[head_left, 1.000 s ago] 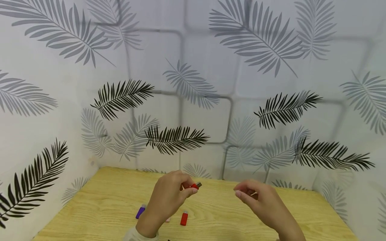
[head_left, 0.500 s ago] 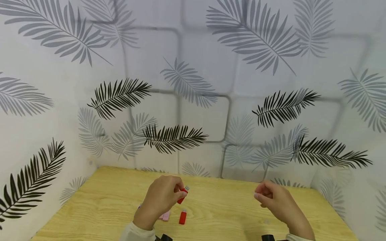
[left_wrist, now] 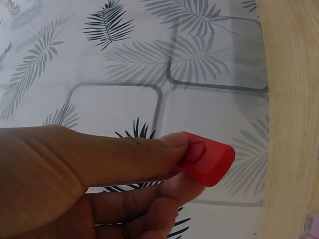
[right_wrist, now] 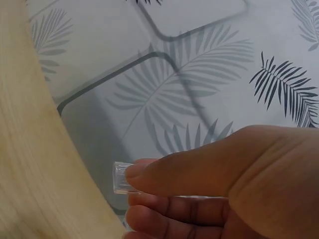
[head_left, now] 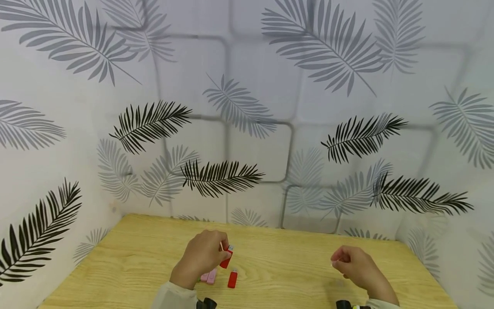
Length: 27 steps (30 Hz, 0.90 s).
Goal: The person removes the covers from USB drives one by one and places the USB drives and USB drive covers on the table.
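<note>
My left hand [head_left: 201, 258] pinches a red USB flash drive [head_left: 226, 260] between thumb and fingers, its metal plug pointing up and bare. In the left wrist view the body of this red drive [left_wrist: 212, 162] juts out past the thumb, and its plug does not show. My right hand [head_left: 356, 266] pinches a small clear plastic cap [right_wrist: 121, 178], held apart from the drive and well to its right. Another red USB flash drive [head_left: 232, 279] lies on the table just below the left hand. Pink drives [head_left: 209, 277] lie beside it, partly covered by the left hand.
The wood-grain table [head_left: 285, 266] runs back to a wall [head_left: 254, 150] with a leaf pattern. A small faint clear piece [head_left: 340, 283] lies on the table near the right hand. Dark devices [head_left: 209, 303] sit at both wrists.
The hands have moved apart: left hand back leftward and down with the red flash drive, right hand rightward and down with the clear cap. The pink drives have come into view.
</note>
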{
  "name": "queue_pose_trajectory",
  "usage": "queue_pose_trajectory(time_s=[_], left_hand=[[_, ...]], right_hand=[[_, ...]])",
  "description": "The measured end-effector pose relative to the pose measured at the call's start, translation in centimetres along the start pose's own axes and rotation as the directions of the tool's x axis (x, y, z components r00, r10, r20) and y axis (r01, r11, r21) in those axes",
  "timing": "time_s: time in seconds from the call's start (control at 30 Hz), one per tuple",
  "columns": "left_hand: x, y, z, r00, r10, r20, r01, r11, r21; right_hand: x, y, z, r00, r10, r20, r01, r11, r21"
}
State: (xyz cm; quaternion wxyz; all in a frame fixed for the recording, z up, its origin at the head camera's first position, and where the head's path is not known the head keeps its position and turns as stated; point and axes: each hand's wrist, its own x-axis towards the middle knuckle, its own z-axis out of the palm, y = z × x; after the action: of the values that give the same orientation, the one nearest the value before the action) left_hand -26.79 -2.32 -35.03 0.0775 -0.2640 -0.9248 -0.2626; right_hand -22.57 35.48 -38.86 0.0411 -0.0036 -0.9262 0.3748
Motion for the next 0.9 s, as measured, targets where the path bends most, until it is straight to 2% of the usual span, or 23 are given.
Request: queue_pose_trajectory(time_s=[0.13,0.33,0.5,0.7,0.9], left_hand=[[0.1,-0.6,0.3,1.000,-0.021,0.020,0.021,1.000,-0.001],[0.3,-1.4,0.8,0.994,-0.068,0.085,0.068,0.998,-0.002],[0.6,-2.7,2.1,0.980,-0.128,0.155,0.125,0.992,0.028],[0.7,-4.4,4.4,0.961,-0.177,0.210,0.172,0.984,0.040],[0.9,-4.7,5.4,0.962,-0.180,0.205,0.176,0.984,0.035]], right_hand=[[0.5,1.6,0.8,0.997,0.066,-0.038,-0.068,0.996,-0.053],[1.0,3.0,2.1,0.992,0.117,-0.053,-0.117,0.993,0.013],[1.3,3.3,3.0,0.988,0.147,-0.053,-0.145,0.988,0.048],[1.3,3.3,3.6,0.987,0.156,-0.037,-0.154,0.987,0.042],[1.4,3.3,3.7,0.993,0.120,-0.009,-0.119,0.992,0.027]])
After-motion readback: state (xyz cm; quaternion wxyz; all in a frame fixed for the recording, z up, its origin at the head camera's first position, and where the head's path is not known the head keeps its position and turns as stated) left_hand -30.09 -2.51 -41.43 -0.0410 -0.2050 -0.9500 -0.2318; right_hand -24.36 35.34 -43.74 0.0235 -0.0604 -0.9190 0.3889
